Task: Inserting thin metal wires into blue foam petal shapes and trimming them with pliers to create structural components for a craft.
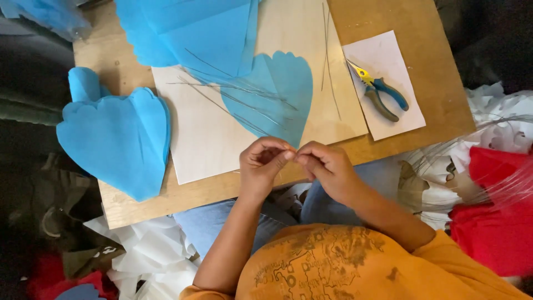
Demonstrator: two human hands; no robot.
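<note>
Nearest you, your left hand and right hand meet fingertip to fingertip at the near edge of the wooden board, both pinched on something too small to make out, perhaps a thin wire. Just beyond them, loose wires lie across a blue heart-shaped paper. Pliers rest on white paper, far right. More blue petals sit left.

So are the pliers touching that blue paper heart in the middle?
Apart. The head view shows the pliers lying on a white sheet, with bare wooden board between them and the blue paper heart.
</note>
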